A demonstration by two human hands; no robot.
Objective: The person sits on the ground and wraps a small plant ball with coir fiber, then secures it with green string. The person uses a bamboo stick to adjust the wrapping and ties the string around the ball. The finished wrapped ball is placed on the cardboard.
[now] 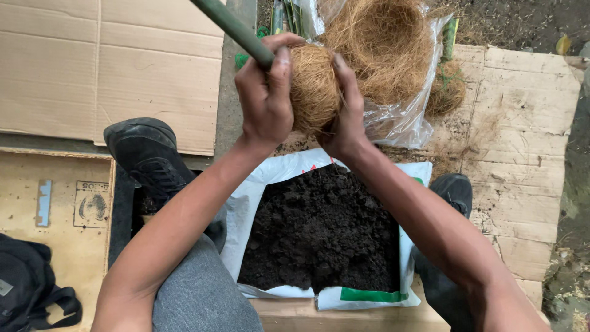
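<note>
While gripping pole (236, 29), both hands clasp fibre ball (312, 92).

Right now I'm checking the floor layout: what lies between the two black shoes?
In the head view, an open white bag of dark soil lies between the left shoe and the right shoe.

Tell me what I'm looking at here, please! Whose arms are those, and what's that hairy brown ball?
The camera sits on a person's head and looks down, so these are that person's own arms. The left hand grips a green stick and the right hand presses a ball of brown stringy fibre wrapped at the stick's end. Below lies an open white bag of dark soil. Behind is a clear plastic bag of more brown fibre. Flat brown cardboard sheets cover the ground, and black shoes show.
</note>
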